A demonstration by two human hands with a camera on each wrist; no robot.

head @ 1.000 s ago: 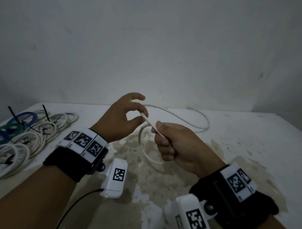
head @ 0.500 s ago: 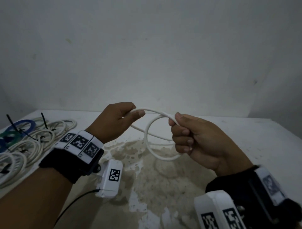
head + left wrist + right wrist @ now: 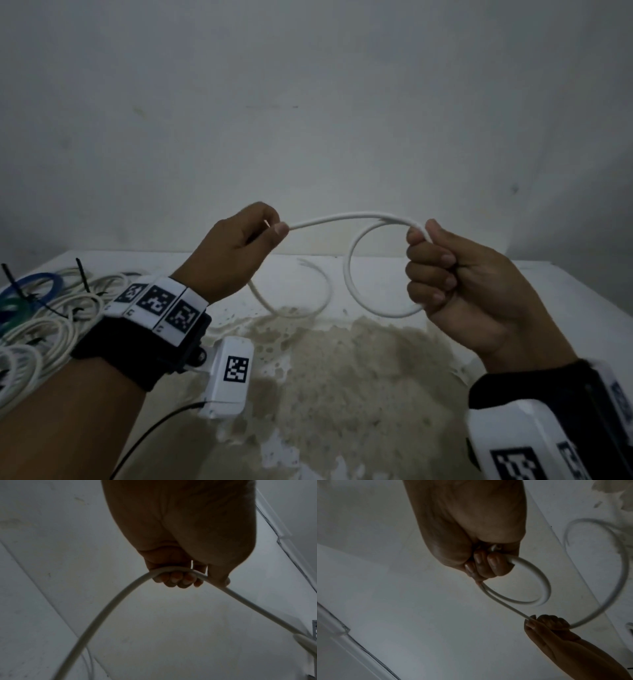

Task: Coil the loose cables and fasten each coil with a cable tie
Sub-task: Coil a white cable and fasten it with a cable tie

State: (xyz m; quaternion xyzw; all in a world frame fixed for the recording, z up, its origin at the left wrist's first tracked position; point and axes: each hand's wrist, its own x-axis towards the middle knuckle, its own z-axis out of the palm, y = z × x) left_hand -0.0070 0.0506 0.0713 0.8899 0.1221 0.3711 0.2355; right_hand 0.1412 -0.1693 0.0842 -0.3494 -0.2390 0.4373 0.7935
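A white cable (image 3: 346, 217) (image 3: 106, 609) (image 3: 544, 588) stretches between both hands above the table (image 3: 513, 301). My right hand (image 3: 442, 270) (image 3: 481, 566) is curled around one small loop of it, with the cable end tucked in the fist. My left hand (image 3: 246, 240) (image 3: 180, 578) (image 3: 544, 623) grips the cable further along, thumb pressed on it. From the left hand the rest of the cable arcs down to the tabletop, blurred with motion. No cable tie is in either hand.
Several coiled white cables (image 3: 44, 318) with black cable ties (image 3: 82, 277), plus blue and green coils (image 3: 30, 287), lie at the table's left edge. A rough stained patch (image 3: 342, 377) covers the table's middle. A plain wall rises behind.
Both hands have risen and moved apart. The right hand now holds one closed loop, and the left has slid along the cable to the left, lifting its loose length off the table.
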